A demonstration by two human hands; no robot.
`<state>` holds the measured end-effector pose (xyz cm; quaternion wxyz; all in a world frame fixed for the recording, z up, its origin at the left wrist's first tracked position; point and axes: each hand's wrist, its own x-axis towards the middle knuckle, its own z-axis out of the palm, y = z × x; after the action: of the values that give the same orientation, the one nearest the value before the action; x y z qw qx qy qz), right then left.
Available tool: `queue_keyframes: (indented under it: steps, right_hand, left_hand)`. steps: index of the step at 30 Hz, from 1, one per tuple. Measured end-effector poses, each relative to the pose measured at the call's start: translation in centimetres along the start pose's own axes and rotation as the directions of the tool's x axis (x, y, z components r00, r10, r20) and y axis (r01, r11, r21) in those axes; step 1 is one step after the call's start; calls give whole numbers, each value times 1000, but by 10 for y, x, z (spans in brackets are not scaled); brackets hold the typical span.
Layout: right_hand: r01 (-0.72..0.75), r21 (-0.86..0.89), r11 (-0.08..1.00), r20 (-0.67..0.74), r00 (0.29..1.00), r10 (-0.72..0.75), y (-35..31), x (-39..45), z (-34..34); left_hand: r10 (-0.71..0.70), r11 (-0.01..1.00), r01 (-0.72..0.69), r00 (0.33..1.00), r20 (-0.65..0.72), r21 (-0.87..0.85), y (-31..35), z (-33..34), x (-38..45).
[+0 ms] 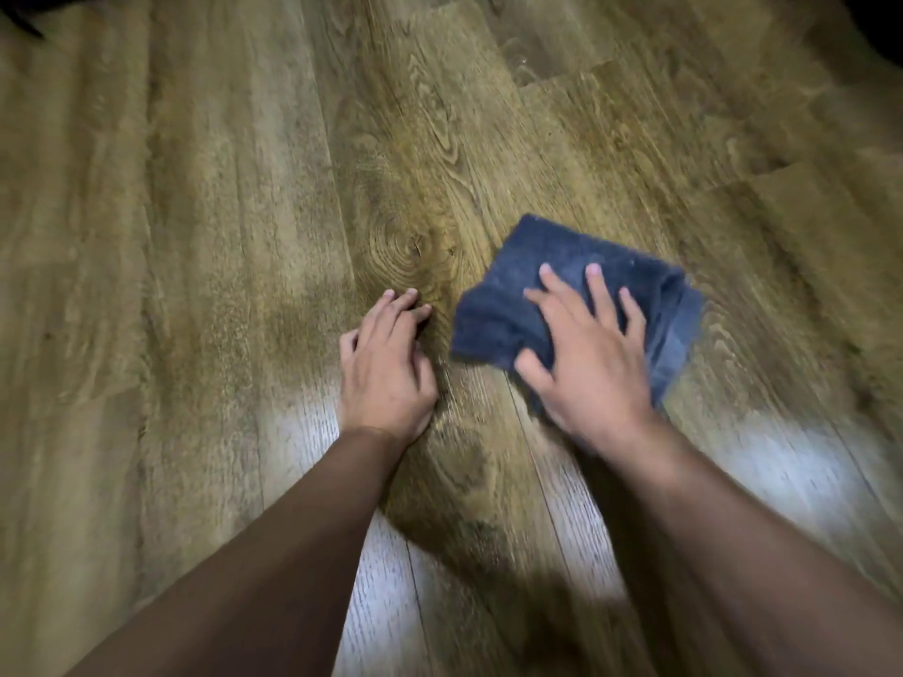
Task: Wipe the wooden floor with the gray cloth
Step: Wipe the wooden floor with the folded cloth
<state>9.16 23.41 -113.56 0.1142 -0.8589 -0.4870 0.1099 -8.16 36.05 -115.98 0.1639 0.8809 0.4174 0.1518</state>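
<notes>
Two bare forearms in view, no sleeves. Left hand (386, 368) and right hand (589, 364) ungloved; short fingernails. No rings, watch or wristbands visible on either wrist.

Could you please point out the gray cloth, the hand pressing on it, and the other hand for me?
gray cloth (547, 251), head view, on its bare far corner area.
right hand (593, 368), head view, on the back of the hand, fingers spread flat on the cloth.
left hand (386, 371), head view, on the back of the hand resting on the floor.
</notes>
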Motion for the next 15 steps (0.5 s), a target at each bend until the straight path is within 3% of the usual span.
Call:
queue_keyframes:
  steps: [4,7,15]
  right_hand:
    - [-67,33,997,-9,998,67,2,83,-7]
    - [-99,36,994,-19,995,100,-3,95,-6]
    - [-65,-13,998,-78,995,64,-28,-32,6]
  left_hand:
    - [1,1000,-1,1000,19,12,1,-1,0]
    - [-3,1000,2,1000,15,16,1,0,1]
    - [-17,999,17,1000,3,-28,3,-2,0]
